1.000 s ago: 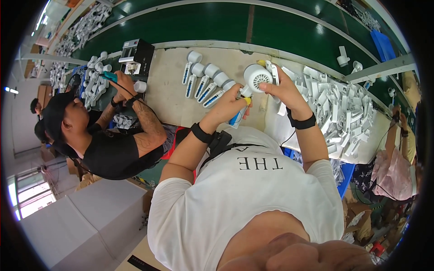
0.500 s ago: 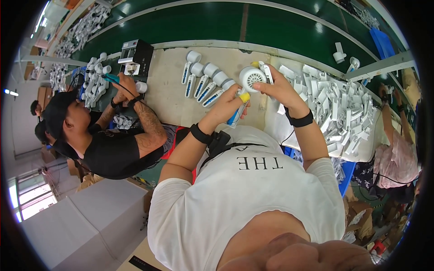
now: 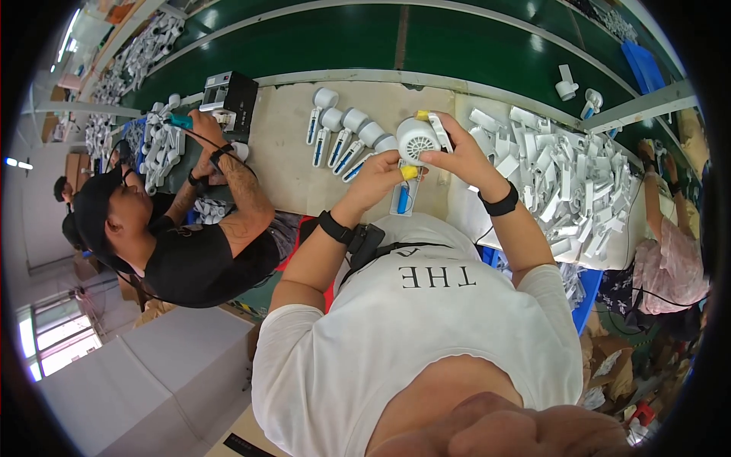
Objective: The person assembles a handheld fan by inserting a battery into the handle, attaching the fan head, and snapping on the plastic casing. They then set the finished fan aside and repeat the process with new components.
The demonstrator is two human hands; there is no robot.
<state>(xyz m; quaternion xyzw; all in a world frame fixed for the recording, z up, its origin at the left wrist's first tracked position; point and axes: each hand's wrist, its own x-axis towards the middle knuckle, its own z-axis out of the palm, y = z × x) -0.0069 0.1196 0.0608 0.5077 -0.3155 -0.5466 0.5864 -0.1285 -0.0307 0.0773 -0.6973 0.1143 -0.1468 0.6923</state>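
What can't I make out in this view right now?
All in the head view:
- Far side of the fan: turned away from the camera, with the hands around it.
- Left hand: most fingers are hidden behind the fan and its handle.
- Fine wiring in the handle: too small.
- Lower pieces in the white parts pile: covered by those on top.
- Tip of the co-worker's teal tool: too small.

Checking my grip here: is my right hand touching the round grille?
Touching. The head view shows your right hand with its thumb pressed onto the lower right edge of the grille, no gap visible.
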